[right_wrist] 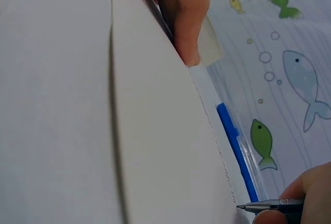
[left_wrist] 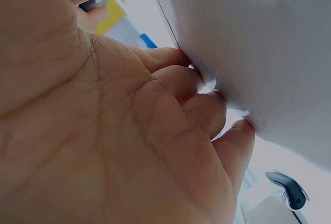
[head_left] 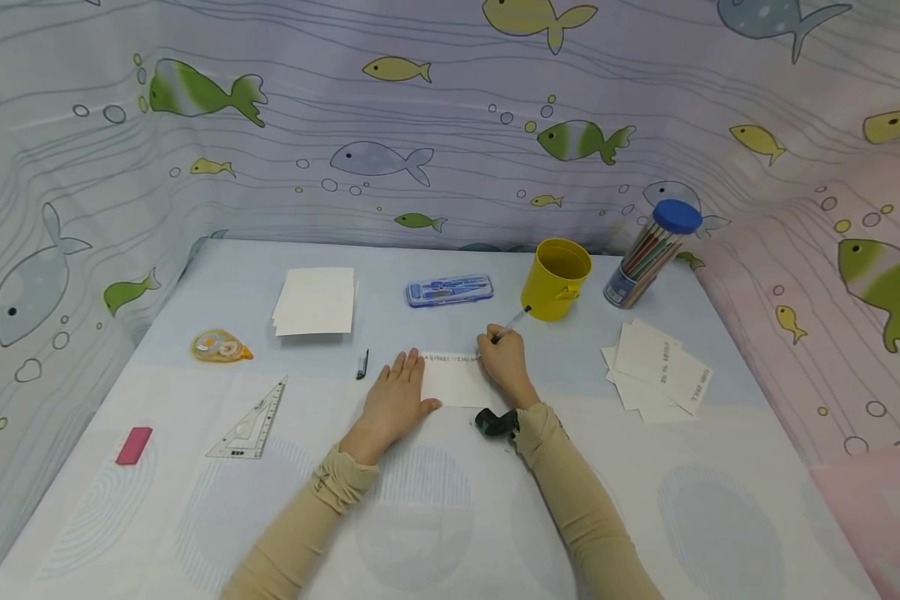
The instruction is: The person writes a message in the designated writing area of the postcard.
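Observation:
A white paper card (head_left: 457,385) lies on the table with a line of handwriting along its far edge. My right hand (head_left: 506,358) grips a pen (head_left: 512,323); in the right wrist view its metal tip (right_wrist: 242,207) touches the card at the end of the writing. Flat on the card's left side rests my left hand (head_left: 395,404), fingers straight and thumb out to the side. The left wrist view shows the palm (left_wrist: 119,131) close up, fingertips down on the surface. Just left of that hand lies a black pen cap (head_left: 362,364).
Behind stand a stack of blank cards (head_left: 315,302), a blue geometry-set case (head_left: 450,290), a yellow cup (head_left: 546,292) and a pencil jar (head_left: 648,257). Written cards (head_left: 663,367) lie right. Correction tape (head_left: 220,346), a set square (head_left: 251,425) and a pink eraser (head_left: 134,446) lie left.

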A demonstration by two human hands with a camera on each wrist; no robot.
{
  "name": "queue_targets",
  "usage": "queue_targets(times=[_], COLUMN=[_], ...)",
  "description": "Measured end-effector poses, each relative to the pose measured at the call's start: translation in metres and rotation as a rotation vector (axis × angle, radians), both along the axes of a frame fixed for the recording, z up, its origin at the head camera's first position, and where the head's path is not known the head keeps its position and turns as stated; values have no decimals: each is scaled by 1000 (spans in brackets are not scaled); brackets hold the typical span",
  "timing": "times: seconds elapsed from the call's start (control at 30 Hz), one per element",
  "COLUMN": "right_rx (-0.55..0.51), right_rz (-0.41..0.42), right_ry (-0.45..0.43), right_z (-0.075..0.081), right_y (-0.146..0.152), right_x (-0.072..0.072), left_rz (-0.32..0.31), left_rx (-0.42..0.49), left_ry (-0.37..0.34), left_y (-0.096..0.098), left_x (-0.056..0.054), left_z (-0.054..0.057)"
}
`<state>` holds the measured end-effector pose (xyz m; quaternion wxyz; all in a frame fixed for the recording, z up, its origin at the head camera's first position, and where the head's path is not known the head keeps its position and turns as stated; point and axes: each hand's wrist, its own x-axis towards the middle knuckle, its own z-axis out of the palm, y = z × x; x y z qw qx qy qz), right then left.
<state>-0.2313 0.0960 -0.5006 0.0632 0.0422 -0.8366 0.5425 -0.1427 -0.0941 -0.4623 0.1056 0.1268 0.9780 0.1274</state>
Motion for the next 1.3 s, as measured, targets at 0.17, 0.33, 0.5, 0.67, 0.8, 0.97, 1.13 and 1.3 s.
queue_targets(times=[0.17, 0.33, 0.5, 0.67, 0.8, 0.97, 1.13, 1.3], right_rx=[37, 18, 9, 16, 51, -2, -12, 26], right_rz=[6, 1, 3, 9, 18, 7, -11, -10], right_ry=[-4, 9, 20, 10, 3, 2, -5, -8], right_z=[1, 1, 1, 1, 1, 0, 0, 1], right_y=[-1, 0, 0, 0, 0, 1, 0, -1], right_x=[1, 1, 0, 0, 0, 1, 2, 1], left_rz=[4, 5, 7, 8, 9, 7, 8, 12], left_rx=[7, 11, 10, 12, 10, 6, 14, 15], left_ry=[-3, -8, -15, -15, -16, -11, -12, -18], left_y=[0, 0, 0, 1, 1, 1, 1, 0], left_x=[0, 0, 0, -1, -1, -1, 0, 1], left_z=[0, 0, 0, 0, 0, -1, 0, 2])
